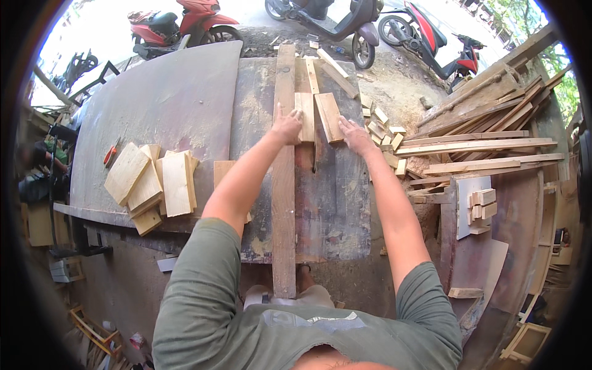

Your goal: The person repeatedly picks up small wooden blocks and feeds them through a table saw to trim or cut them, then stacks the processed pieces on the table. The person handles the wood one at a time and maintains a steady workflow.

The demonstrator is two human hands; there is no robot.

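A long brown board (284, 203) lies lengthwise across a worn work table (333, 216) with a narrow dark slot. My left hand (287, 126) rests over this board, fingers spread, and its fingertips touch the left edge of a pale wooden block (305, 117). Just right of it lies a second wooden block (328, 118), turned at an angle, leaving a wedge-shaped gap between the two. My right hand (357, 137) holds this second block at its near right edge. Beyond the blocks, a thin wooden strip (311, 76) points away from me.
Several pale boards (179, 183) are stacked at the left, with an orange-handled tool (111, 154) beside them. Small offcuts (385, 132) lie right of the table, near piled long planks (475, 145). More small blocks (482, 206) sit farther right. Parked motorbikes (336, 28) stand beyond.
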